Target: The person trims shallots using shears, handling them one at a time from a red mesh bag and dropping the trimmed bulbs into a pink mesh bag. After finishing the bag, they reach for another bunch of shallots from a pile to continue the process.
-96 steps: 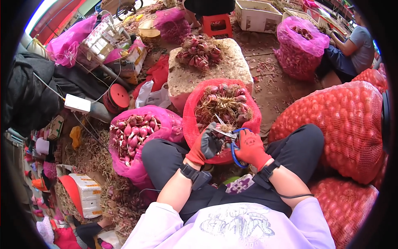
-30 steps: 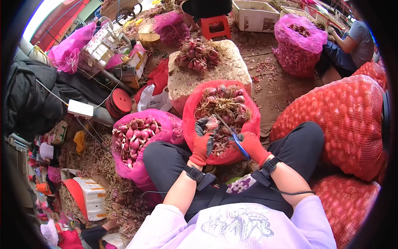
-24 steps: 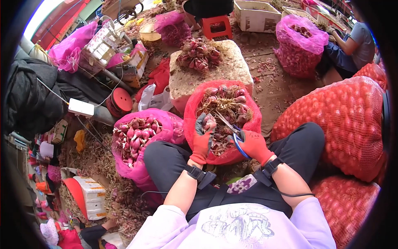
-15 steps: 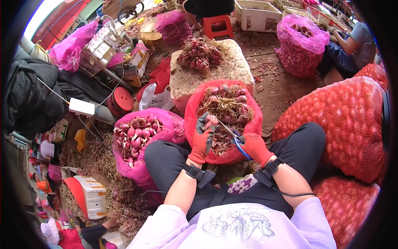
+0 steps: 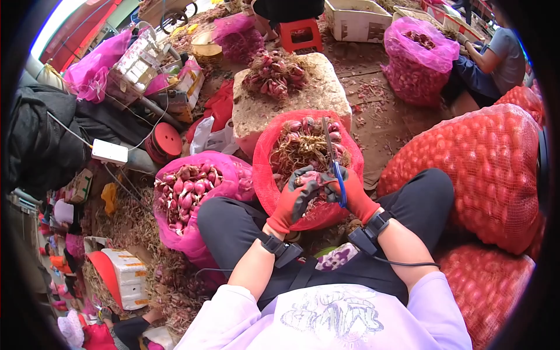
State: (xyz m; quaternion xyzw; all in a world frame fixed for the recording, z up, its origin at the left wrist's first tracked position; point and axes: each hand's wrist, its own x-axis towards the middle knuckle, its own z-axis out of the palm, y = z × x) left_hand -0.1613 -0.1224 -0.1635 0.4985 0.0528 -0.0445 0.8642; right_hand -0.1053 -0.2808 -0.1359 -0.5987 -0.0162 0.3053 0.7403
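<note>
Closest in, a pale lilac sweatshirt (image 5: 332, 318) and black trousers (image 5: 233, 224) belong to the seated person, whose forearms carry black wrist straps. The left hand (image 5: 296, 197), in a red-and-black work glove, is curled round a small reddish shallot bulb (image 5: 309, 178) and pinches it at the fingertips. Just beside it, touching at the thumbs, the right hand (image 5: 353, 192) in a matching glove grips blue-handled scissors (image 5: 335, 166); the blades point away from the person over the bag — whether they are parted I cannot tell.

Both hands hover over a red mesh bag of untrimmed shallots with tangled dry roots (image 5: 306, 149), held open between the knees. To the person's left stands a pink plastic bag of clean, trimmed shallots (image 5: 189, 189). On the right, bulging red net sacks of bulbs (image 5: 478, 169) press against the thigh.

Beyond the mesh bag lies a pale stone-like block (image 5: 286, 99) with a heap of shallots on top. Further off — a red plastic stool (image 5: 300, 35), a white crate (image 5: 356, 17), another pink bag of shallots (image 5: 417, 58) and a second person in a grey shirt (image 5: 501, 55) seated beside it.
</note>
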